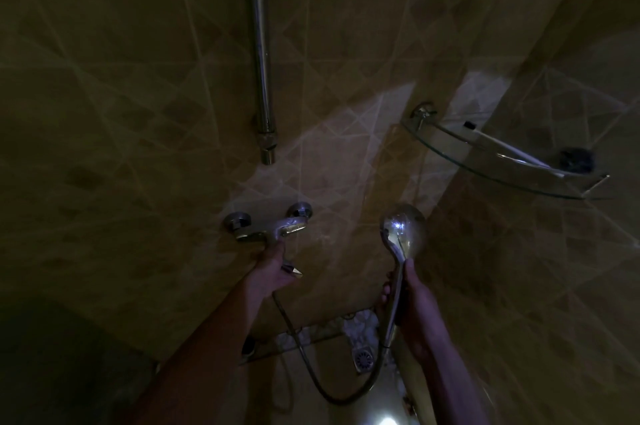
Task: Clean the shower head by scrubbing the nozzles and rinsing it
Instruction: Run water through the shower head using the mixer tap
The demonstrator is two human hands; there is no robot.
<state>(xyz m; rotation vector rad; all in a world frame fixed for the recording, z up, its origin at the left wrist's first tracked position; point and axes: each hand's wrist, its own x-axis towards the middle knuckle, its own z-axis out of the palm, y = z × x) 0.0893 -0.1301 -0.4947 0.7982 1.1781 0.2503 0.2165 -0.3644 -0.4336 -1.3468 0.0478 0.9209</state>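
Observation:
The chrome shower head (405,230) is held upright in front of the tiled wall, its round back toward me and its nozzle face hidden. My right hand (412,306) is closed around its handle. A metal hose (311,365) loops down from the handle and up toward the mixer tap (273,227) on the wall. My left hand (273,268) grips the tap's lever just below the tap body. The room is dim.
A chrome riser pipe (261,53) runs up the wall above the tap. A glass corner shelf (502,161) at the right holds a toothbrush (509,147) and a dark object (576,159). A floor drain (363,358) lies below, between my arms.

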